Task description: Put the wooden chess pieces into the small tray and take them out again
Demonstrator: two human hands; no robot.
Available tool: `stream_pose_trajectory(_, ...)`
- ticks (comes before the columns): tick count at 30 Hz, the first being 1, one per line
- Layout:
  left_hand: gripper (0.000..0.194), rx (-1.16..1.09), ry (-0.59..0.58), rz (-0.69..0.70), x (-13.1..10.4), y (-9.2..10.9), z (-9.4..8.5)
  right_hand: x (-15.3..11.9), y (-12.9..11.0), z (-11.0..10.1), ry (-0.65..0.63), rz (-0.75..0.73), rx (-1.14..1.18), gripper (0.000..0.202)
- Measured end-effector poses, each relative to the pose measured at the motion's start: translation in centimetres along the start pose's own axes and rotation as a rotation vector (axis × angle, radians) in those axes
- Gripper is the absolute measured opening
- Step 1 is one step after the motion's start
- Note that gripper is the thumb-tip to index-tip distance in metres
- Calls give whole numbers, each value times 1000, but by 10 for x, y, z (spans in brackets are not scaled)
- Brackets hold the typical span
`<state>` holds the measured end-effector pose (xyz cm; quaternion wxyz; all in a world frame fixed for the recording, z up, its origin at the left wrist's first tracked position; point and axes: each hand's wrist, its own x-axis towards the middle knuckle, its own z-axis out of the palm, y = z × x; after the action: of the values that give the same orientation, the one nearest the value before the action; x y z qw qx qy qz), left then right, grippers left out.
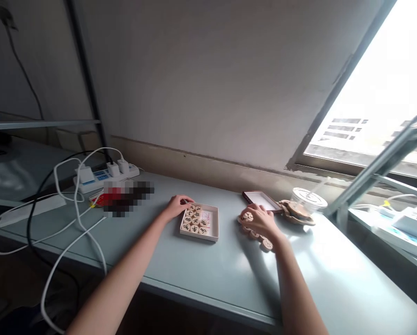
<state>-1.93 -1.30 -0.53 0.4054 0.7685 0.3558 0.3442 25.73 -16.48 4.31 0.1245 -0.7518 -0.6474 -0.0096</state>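
Note:
A shallow open box (214, 228) lies on the table with several round Chinese chess pieces (194, 228) set in rows inside, character sides up. Pale pink print shows on the bare part of its floor. My left hand (176, 206) is closed at the box's far left corner, thumb and fingers against the rim. To the right of the box, my right hand (262, 221) reaches over a loose group of wooden pieces (266, 245). Its fingertips are closed around one Chinese chess piece (247, 217). The palm hides part of that group.
Behind my right hand lies the box lid (260, 201), inside up. A clear plastic cup with straw (309, 200) stands by a brown dish (297, 217). At left are a power strip (103, 179), white cables (77, 218) and a blurred red item (112, 197).

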Motion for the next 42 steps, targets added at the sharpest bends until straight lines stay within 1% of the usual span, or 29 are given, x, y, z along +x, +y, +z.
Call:
stream_pose_trajectory(2,27,1,1,-1,0,1,0,1,4,0,-31,18,6,16)
stream_pose_trajectory(4,26,7,-4,-6,-1,1,0,2,5,2,-45,-15,37,16)
stream_pose_trajectory(8,27,4,-2,-3,-1,2,0,6,-2,5,0,-52,134,18)
stream_pose_trajectory(10,27,12,1,-4,-1,1,0,6,-14,5,44,-82,204,19)
stream_pose_trajectory(11,27,20,-4,-4,-1,0,0,5,-23,6,68,-121,251,19)
stream_pose_trajectory(12,28,28,-11,-2,0,-1,0,3,-34,7,71,-191,293,21)
stream_pose_trajectory(14,28,33,-30,15,1,-4,0,-1,-58,13,22,-335,298,21)
stream_pose_trajectory(16,28,27,-45,29,3,-7,1,-5,-79,20,-19,-425,220,19)
stream_pose_trajectory(18,28,21,-59,31,4,-9,1,-7,-92,27,-38,-442,167,18)
stream_pose_trajectory(20,28,27,-68,26,6,-10,1,-8,-97,28,-27,-422,140,19)
stream_pose_trajectory(22,28,38,-76,18,6,-10,1,-8,-93,22,11,-389,125,22)
stream_pose_trajectory(25,29,40,-79,5,6,-7,0,-8,-74,4,77,-318,124,25)
stream_pose_trajectory(28,30,34,-74,-5,3,-4,-1,-9,-48,-10,29,-245,113,25)
stream_pose_trajectory(31,29,31,-62,-16,2,-1,-1,-12,-25,-12,-49,-148,0,21)
stream_pose_trajectory(33,30,12,-59,-23,1,0,-1,-13,-17,-10,-53,-78,-65,21)
stream_pose_trajectory(34,32,1,-62,-26,2,0,-1,-13,-13,-10,-50,-59,-64,23)
stream_pose_trajectory(36,33,-8,-67,-24,2,-1,-1,-12,-5,-14,-26,-70,17,27)
stream_pose_trajectory(37,33,-5,-64,-23,3,-1,-1,-11,2,-18,20,-79,85,28)
stream_pose_trajectory(38,33,-2,-61,-23,3,-2,-1,-10,10,-23,111,-64,156,30)
stream_pose_trajectory(39,33,-1,-63,-27,4,-3,-1,-8,22,-27,250,-11,225,33)
stream_pose_trajectory(40,33,-2,-70,-33,4,-3,-1,-7,35,-31,424,84,288,40)
stream_pose_trajectory(41,34,-5,-81,-39,5,-3,-1,-5,50,-34,636,237,333,49)
stream_pose_trajectory(42,34,-7,-95,-47,5,-3,-1,-3,67,-35,815,398,374,61)
